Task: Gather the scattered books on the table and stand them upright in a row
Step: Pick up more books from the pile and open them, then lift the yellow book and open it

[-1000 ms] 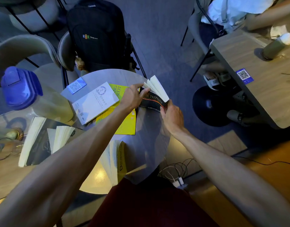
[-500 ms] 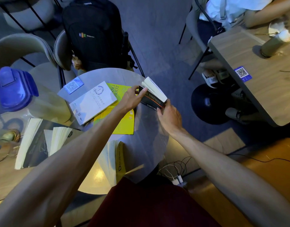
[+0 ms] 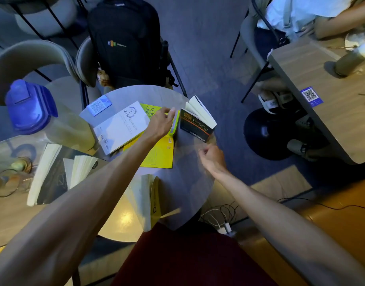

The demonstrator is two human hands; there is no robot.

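Observation:
A black book (image 3: 195, 125) stands upright, pages fanned a little, at the far right edge of the round table (image 3: 185, 182); no hand touches it. My left hand (image 3: 161, 124) grips the raised right edge of a yellow book (image 3: 157, 153) lying flat in the middle. A white book (image 3: 119, 126) lies across the yellow one's left part. Nearer me a yellow-covered book (image 3: 153, 201) stands with its pages spread. Two more open books (image 3: 45, 172) (image 3: 80, 168) lie on the adjoining table at left. My right hand (image 3: 211, 158) hovers over the table's right side, fingers curled, holding nothing.
A big bottle with a blue lid (image 3: 31, 106) stands at the left. A QR card (image 3: 99, 105) lies at the table's far side. A black backpack (image 3: 126, 44) sits on the chair behind. A person sits at another table (image 3: 332, 112) on the right. Cables (image 3: 220, 217) lie on the floor.
Both hands have let go of the black book, which now stands alone. My left hand moved left onto the yellow book's edge; my right hand drew back toward me.

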